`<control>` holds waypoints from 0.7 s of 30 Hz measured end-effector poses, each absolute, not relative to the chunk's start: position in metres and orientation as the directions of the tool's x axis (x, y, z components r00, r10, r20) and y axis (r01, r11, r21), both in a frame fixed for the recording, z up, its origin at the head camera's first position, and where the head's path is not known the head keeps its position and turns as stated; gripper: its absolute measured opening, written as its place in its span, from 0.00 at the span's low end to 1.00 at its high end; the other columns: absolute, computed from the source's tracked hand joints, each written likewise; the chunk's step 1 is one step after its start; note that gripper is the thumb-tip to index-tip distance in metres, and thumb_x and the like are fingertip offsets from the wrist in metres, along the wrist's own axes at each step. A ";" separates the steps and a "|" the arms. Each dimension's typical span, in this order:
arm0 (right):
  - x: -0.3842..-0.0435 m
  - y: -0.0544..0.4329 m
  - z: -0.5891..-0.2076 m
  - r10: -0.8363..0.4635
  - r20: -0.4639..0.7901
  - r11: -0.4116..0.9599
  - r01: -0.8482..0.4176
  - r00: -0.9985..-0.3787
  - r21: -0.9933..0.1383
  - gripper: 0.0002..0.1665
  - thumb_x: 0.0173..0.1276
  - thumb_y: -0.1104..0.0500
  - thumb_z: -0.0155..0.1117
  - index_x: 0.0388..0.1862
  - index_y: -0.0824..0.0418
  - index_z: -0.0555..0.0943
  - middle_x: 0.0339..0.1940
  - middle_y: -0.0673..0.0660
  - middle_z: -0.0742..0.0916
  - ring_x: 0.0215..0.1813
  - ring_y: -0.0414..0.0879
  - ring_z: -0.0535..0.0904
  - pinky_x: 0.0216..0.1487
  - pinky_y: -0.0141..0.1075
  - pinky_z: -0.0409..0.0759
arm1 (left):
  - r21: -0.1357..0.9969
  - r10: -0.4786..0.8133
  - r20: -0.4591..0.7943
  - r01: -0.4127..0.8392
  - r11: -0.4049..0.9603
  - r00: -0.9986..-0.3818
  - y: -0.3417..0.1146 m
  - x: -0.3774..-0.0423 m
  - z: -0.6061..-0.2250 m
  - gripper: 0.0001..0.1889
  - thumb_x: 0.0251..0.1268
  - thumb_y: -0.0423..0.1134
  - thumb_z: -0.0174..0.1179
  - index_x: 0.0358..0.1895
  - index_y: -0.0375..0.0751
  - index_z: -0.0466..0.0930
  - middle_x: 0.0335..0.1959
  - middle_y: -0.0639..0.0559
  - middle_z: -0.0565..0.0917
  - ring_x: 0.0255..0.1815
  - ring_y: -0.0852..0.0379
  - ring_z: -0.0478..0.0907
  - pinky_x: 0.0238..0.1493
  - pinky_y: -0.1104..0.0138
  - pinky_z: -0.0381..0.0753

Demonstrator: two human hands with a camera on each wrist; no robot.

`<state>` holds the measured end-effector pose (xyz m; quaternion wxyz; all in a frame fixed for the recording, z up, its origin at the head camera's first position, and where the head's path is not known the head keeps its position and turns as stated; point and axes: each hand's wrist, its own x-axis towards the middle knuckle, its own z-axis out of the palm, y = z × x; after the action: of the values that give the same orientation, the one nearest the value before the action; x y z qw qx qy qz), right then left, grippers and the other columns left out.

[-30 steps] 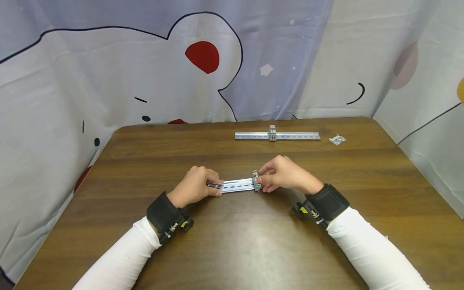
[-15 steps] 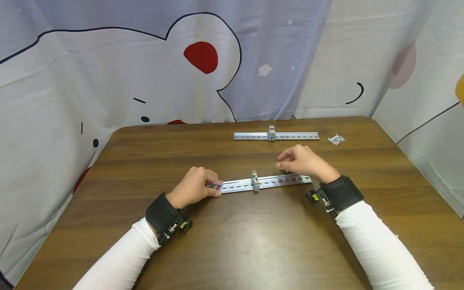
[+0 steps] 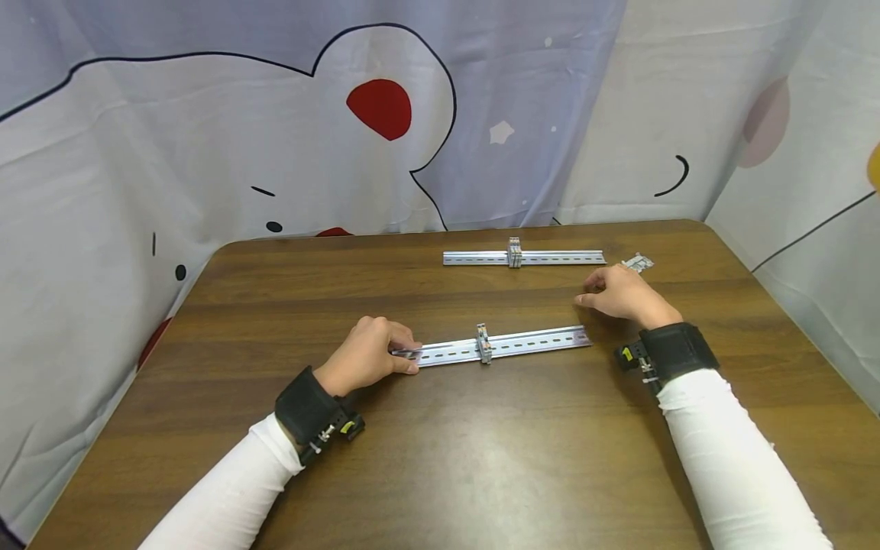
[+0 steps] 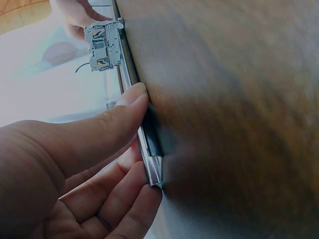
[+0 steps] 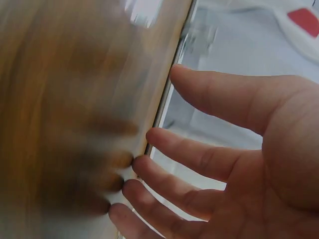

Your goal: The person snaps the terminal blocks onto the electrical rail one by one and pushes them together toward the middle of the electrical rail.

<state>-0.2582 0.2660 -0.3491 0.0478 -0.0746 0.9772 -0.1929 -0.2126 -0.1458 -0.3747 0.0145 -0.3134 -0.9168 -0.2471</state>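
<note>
My left hand (image 3: 369,350) grips the left end of a slotted metal DIN rail (image 3: 529,341), thumb on the near edge and fingers on the far one. Clipped across the rail near its middle are grey terminal blocks (image 3: 484,344); in the left wrist view these terminal blocks (image 4: 104,46) show orange parts. Off the rail's right end, my right hand (image 3: 629,294) hovers over the table with nothing in it. Its fingers (image 5: 194,157) are spread and relaxed in the right wrist view. Just beyond it lie small loose grey terminal blocks (image 3: 638,262), partly hidden by the hand.
A second DIN rail (image 3: 474,258) lies near the back edge of the wooden table (image 3: 426,473), with a cluster of terminal blocks (image 3: 514,253) clipped on it. Behind the table hangs a printed curtain (image 3: 206,137).
My right hand has let go of the terminal blocks on the near rail and moved right and back, close to the loose blocks. The left hand stays on the rail.
</note>
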 end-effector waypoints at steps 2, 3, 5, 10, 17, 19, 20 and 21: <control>-0.260 0.277 -0.349 -0.136 -0.074 0.927 -0.101 -0.988 -0.360 0.31 0.67 0.49 0.63 0.57 0.75 0.76 0.57 0.75 0.78 0.61 0.70 0.70 0.60 0.60 0.67 | 0.446 0.569 0.182 0.583 0.679 -0.802 -0.146 -0.213 -0.374 0.17 0.47 0.41 0.77 0.42 0.42 0.90 0.35 0.56 0.86 0.35 0.57 0.80 0.36 0.65 0.74; -0.261 0.282 -0.349 -0.118 -0.085 0.933 -0.081 -0.989 -0.350 0.32 0.68 0.49 0.62 0.57 0.75 0.75 0.58 0.77 0.76 0.63 0.71 0.67 0.61 0.61 0.65 | 0.447 0.570 0.181 0.583 0.678 -0.801 -0.146 -0.213 -0.374 0.17 0.47 0.41 0.77 0.42 0.42 0.90 0.35 0.56 0.86 0.35 0.57 0.79 0.36 0.65 0.74; -0.263 0.292 -0.349 -0.084 -0.098 0.941 -0.047 -0.992 -0.336 0.36 0.68 0.48 0.62 0.60 0.77 0.72 0.61 0.79 0.72 0.66 0.73 0.62 0.64 0.62 0.62 | 0.449 0.570 0.180 0.582 0.678 -0.802 -0.146 -0.213 -0.374 0.17 0.47 0.41 0.77 0.42 0.42 0.90 0.35 0.56 0.86 0.34 0.56 0.79 0.35 0.66 0.73; -0.269 0.308 -0.349 -0.013 -0.129 0.940 0.032 -0.992 -0.340 0.50 0.67 0.46 0.62 0.71 0.81 0.54 0.68 0.83 0.59 0.69 0.77 0.52 0.67 0.65 0.54 | 0.452 0.573 0.177 0.584 0.675 -0.800 -0.146 -0.213 -0.374 0.16 0.47 0.41 0.77 0.42 0.43 0.90 0.35 0.57 0.86 0.34 0.57 0.78 0.35 0.66 0.72; -0.273 0.314 -0.352 -0.084 -0.167 0.958 -0.034 -0.982 -0.285 0.54 0.68 0.47 0.62 0.74 0.78 0.46 0.72 0.81 0.55 0.72 0.75 0.48 0.68 0.66 0.47 | 0.451 0.578 0.163 0.581 0.677 -0.800 -0.146 -0.213 -0.376 0.17 0.47 0.41 0.77 0.44 0.43 0.90 0.36 0.56 0.86 0.36 0.57 0.78 0.37 0.66 0.72; -0.272 0.315 -0.351 -0.090 -0.149 0.962 -0.047 -0.985 -0.269 0.51 0.67 0.47 0.62 0.73 0.79 0.52 0.70 0.81 0.58 0.71 0.75 0.52 0.68 0.65 0.51 | 0.449 0.578 0.165 0.582 0.677 -0.799 -0.146 -0.213 -0.376 0.17 0.47 0.41 0.77 0.43 0.43 0.90 0.36 0.56 0.86 0.35 0.57 0.78 0.37 0.66 0.72; -0.271 0.315 -0.350 -0.094 -0.137 0.963 -0.056 -0.986 -0.262 0.49 0.67 0.47 0.62 0.71 0.79 0.55 0.69 0.81 0.61 0.70 0.75 0.54 0.67 0.65 0.53 | 0.449 0.577 0.167 0.583 0.678 -0.800 -0.146 -0.213 -0.375 0.17 0.47 0.41 0.77 0.43 0.43 0.90 0.36 0.56 0.86 0.35 0.57 0.78 0.37 0.65 0.72; -0.270 0.315 -0.349 -0.096 -0.130 0.966 -0.060 -0.987 -0.253 0.47 0.67 0.47 0.62 0.70 0.79 0.58 0.68 0.80 0.63 0.69 0.75 0.56 0.66 0.65 0.56 | 0.450 0.574 0.168 0.580 0.679 -0.801 -0.146 -0.213 -0.375 0.17 0.47 0.41 0.77 0.43 0.43 0.90 0.36 0.56 0.86 0.35 0.57 0.78 0.37 0.65 0.72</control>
<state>-0.2700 0.3152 -0.3494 0.0708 -0.0394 0.9888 -0.1253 -0.2134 -0.1460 -0.3753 0.0063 -0.3150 -0.9161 -0.2479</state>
